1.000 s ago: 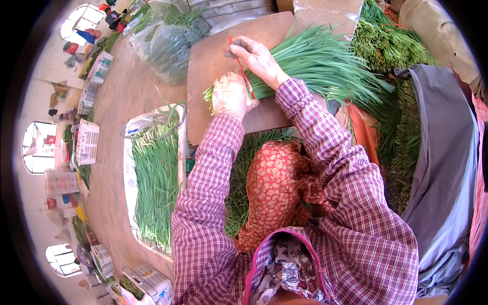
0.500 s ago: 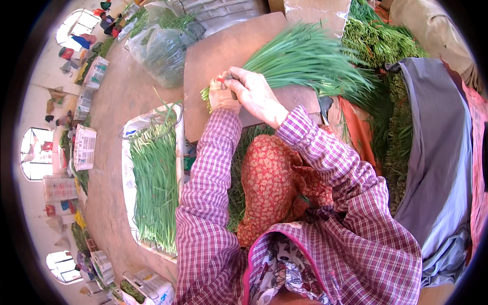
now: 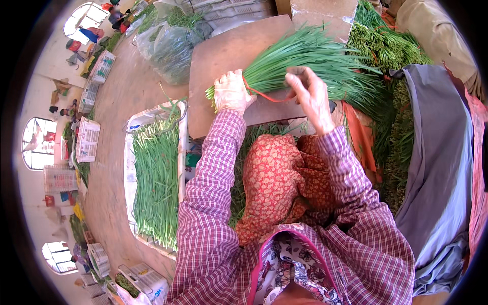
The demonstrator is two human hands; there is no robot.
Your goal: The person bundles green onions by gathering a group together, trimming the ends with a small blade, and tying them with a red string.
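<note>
A thick bunch of long green chives (image 3: 300,58) lies across a brown board (image 3: 223,48), its pale cut ends pointing left. My left hand (image 3: 231,90) is closed over the bunch near those ends and presses it to the board. A thin orange-red tie (image 3: 269,97) comes out from the bunch just right of that hand. It runs slackly to my right hand (image 3: 311,94), whose thumb and forefinger pinch its other end above the board's near right edge. How far the tie goes round the underside is hidden.
A white crate (image 3: 129,188) full of chives stands left of the board. Beyond it is a clear plastic bag (image 3: 178,53) of greens. Heaped green bundles (image 3: 389,46) and a grey cloth (image 3: 432,132) lie to the right. Crates and people line the far left wall.
My hands, close together before, are now apart: the right has swung right, drawing out a length of the orange-red tie. The left stays on the chives, now with its back showing.
</note>
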